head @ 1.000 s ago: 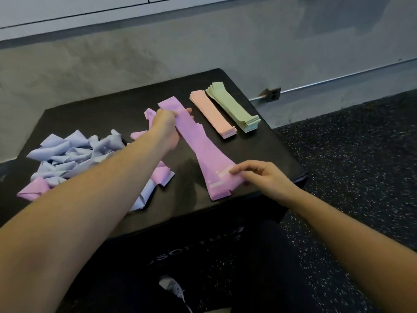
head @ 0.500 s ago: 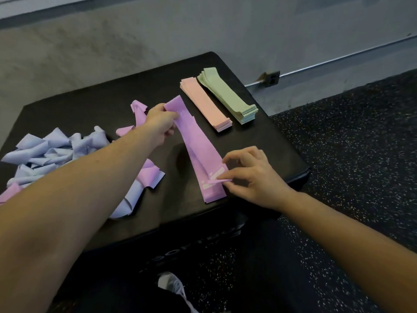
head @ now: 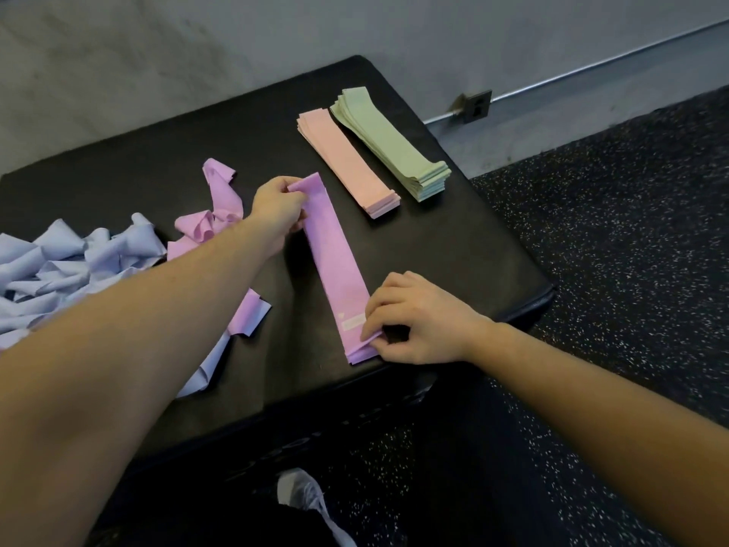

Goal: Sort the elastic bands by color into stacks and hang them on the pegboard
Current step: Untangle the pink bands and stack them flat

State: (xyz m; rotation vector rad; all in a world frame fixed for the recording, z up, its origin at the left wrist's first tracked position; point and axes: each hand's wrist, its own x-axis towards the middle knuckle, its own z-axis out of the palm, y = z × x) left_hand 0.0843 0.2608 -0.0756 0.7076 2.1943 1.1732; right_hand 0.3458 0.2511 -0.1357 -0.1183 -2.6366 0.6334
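The right hand (head: pixel 418 317) pinches the near end of the purple band stack (head: pixel 335 266) on the black desk (head: pixel 453 246); the left hand (head: pixel 278 215) grips its far end. Beyond the fingers lie the pink stack (head: pixel 347 163) and green stack (head: pixel 390 144); left of them, loose lavender bands (head: pixel 79 262).

Black padded desk (head: pixel 453 246) with rounded corners across the middle of the frame. Behind it, along the top, a grey concrete wall (head: pixel 197 45), mottled and dimly lit. At upper right, a thin metal rail (head: pixel 615 59) running along the wall to a small dark bracket (head: pixel 476 107). Right side and bottom: black rubber floor (head: pixel 631 230) flecked with pale specks.
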